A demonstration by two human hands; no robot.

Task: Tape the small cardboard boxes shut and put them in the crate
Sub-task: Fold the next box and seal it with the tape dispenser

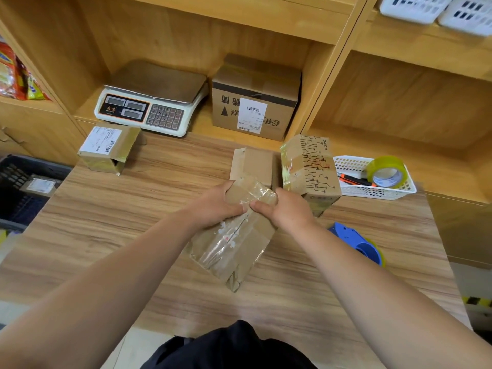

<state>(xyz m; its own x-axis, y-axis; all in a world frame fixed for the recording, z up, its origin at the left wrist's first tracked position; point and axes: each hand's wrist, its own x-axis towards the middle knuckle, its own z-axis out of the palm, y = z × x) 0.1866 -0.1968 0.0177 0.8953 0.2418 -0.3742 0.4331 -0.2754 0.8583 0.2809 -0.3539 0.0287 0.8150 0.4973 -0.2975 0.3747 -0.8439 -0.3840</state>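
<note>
Pale wood-grain tabletop (93, 209) in front of open wooden shelving (186, 35).

At nine o'clock, off the table's left edge, dark slatted plastic crate (16, 169) with one small labelled carton (41, 185) lying inside. Above it, bright snack packets (13, 73) on a side shelf. At ten o'clock, near the back left corner, small tape-wrapped cardboard box with a white label (109, 149), a dark gap at its near end. At eleven, white electronic scale (149, 102) in the shelf bay; at twelve, larger brown shipping carton (255, 97) just beside it.

Centre: long cardboard box under clear tape (234, 243), held aslant over the table, far end gripped from both sides. Left hand (217, 206) curled round its left side, right hand (287, 209) round its right side, thumbs pressed on top and almost meeting at the seam. Just behind, plain small cardboard box (254, 162); just beside that at one o'clock, cardboard box printed with black circuit lines (311, 166).

At two o'clock, white plastic mesh basket (372, 194) holding a yellowish tape roll (386, 171) and an orange-and-black knife (354, 179). At three, blue tape dispenser (359, 243), partly hidden behind the right forearm.

Bare wood from seven to nine o'clock and along the near edge at six. Right edge close beyond the dispenser.
</note>
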